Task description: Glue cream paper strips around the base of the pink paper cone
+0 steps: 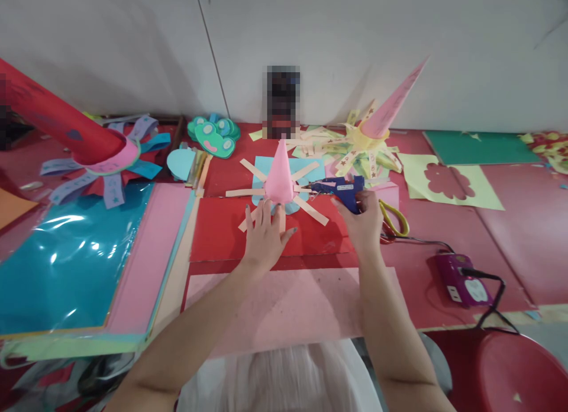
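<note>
A small pink paper cone (279, 175) stands upright on a light blue paper shape (266, 166) with cream paper strips (310, 211) radiating from its base. My left hand (265, 234) lies flat with fingers spread, fingertips touching the cone's near base and a strip. My right hand (362, 222) is closed round the handle of a blue glue gun (339, 188), whose nozzle points left at the cone's base. All this sits on a red sheet (222, 234).
A finished pink cone with yellow strips (377, 128) stands behind. A large red cone with purple strips (80, 139) lies at left. Yellow-handled scissors (393, 219), a purple power strip (464, 279), stacked coloured sheets (71, 258), a pink sheet (288, 305) and a red stool (510, 370) are nearby.
</note>
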Tool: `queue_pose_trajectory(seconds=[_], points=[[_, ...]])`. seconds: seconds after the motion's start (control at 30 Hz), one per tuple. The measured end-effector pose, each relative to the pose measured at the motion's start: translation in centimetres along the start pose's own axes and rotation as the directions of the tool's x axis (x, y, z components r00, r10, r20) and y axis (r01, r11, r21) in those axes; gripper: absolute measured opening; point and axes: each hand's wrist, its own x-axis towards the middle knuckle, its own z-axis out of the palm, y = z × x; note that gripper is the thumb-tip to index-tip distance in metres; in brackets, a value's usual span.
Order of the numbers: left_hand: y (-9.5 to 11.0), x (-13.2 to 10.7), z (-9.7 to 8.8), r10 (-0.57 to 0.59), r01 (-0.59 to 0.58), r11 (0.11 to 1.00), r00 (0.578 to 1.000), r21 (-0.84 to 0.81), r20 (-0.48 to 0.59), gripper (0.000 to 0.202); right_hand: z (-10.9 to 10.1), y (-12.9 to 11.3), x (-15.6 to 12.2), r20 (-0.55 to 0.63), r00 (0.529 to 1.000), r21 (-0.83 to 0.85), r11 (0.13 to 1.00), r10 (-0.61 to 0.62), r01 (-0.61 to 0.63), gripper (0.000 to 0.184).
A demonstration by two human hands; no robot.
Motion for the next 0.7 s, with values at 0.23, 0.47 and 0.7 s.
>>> queue_pose_trajectory(seconds=[0.23,0.47,0.7], points=[[-1.0,1.2,-0.9,-0.046,0.033,0.994,0.989,-0.101,-0.138,0.024,0.1,-0.2,-0.2,0.095,0.995,-0.009,1.000,-0.028,0.029,0.043],[-2.3,2.3,0.1,-0.103,0.084,0.973,0.992,-0.213,-0.077,0.012,0.1,-0.5,-0.3,0.092,0.995,0.001,1.000,-0.028,0.028,0.042],[-2.6,2.4,0.4,-0.115,0.103,0.965,0.993,-0.242,-0.036,0.021,-0.4,0.3,0.5,0.055,0.995,0.100,0.992,0.078,-0.083,0.047]])
